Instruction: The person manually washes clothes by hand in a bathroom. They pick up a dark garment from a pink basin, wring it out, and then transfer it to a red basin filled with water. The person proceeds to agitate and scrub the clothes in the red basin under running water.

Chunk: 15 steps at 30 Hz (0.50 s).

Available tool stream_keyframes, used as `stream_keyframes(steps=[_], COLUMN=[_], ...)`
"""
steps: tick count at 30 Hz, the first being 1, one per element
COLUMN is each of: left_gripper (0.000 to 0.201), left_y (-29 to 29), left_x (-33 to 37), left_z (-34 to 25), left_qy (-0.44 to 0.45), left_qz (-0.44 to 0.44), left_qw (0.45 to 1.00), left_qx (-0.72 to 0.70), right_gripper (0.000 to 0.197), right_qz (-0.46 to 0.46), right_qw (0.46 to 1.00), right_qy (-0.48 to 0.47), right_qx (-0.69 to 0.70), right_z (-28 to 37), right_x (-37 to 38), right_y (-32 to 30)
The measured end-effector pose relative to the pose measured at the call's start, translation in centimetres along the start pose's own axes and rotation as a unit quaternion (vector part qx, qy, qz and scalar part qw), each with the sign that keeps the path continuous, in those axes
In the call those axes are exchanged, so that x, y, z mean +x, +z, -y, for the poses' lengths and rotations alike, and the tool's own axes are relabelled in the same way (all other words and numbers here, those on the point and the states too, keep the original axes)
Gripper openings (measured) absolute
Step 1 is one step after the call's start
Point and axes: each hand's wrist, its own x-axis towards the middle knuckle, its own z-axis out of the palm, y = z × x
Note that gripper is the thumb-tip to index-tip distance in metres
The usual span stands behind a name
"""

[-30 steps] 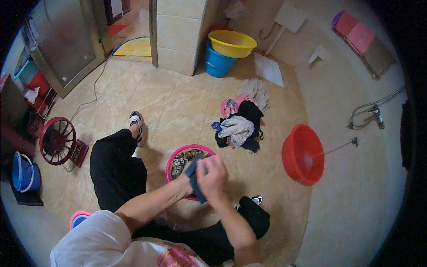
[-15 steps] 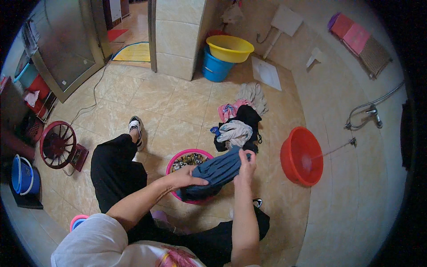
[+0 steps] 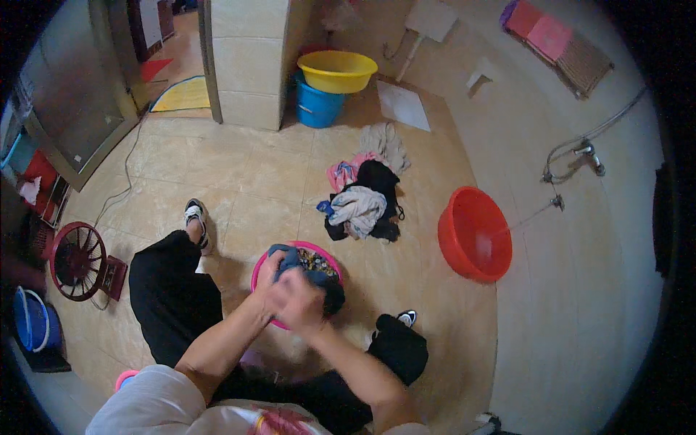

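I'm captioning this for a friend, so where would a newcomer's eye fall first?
Probably the bright red basin at right, with water shooting into it. Next, the left hand and blurred right hand at centre, with dark blue cloth over a pink basin. Beyond them, clothes heaped on the floor.

yellow basin (image 3: 337, 65) is sitting on top of a light blue bucket (image 3: 324, 110), and just right of the basin there's a flat white panel (image 3: 404, 106) on the floor, with a white box (image 3: 431, 19) up on the wall above that and a pipe (image 3: 407, 56) running down from it. Left of the basin is a tiled pillar (image 3: 248, 76), then a yellow mat (image 3: 181, 96) with a blue edge past that, then a metal-framed glass door (image 3: 76, 101). Well left of the basin and closer in, you've got a dark red fan (image 3: 72, 264) plus a darker blue pail (image 3: 32, 320). Way right of it, a mixer tap (image 3: 591, 159) with a hose, and higher up some pink and brown wall thing (image 3: 554, 40)
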Motion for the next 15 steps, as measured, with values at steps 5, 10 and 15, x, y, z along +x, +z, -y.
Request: stream_keyframes(steps=[5, 10, 15], left_gripper=[0.026, 0.038, 0.024], left_y=[5.5, -0.2, 4.6], left_x=[-3.5, -0.4, -4.0], left_z=[-0.4, -1.5, 0.4], left_qy=[-0.049, -0.035, -0.120], left_qz=[-0.047, 0.029, -0.072], left_qw=[0.997, 0.998, 0.990], left_qx=[-0.039, 0.045, 0.016], right_gripper=[0.020, 0.014, 0.016], right_qz=[-0.158, -0.055, -0.151], right_qw=[0.982, 0.990, 0.980], right_qy=[0.017, -0.129, -0.026], right_qx=[-0.099, -0.033, -0.128], right_z=[-2.1, 3.2, -2.2], right_x=[3.8, 0.1, 3.6], right_y=[-2.8, -0.8, -2.4])
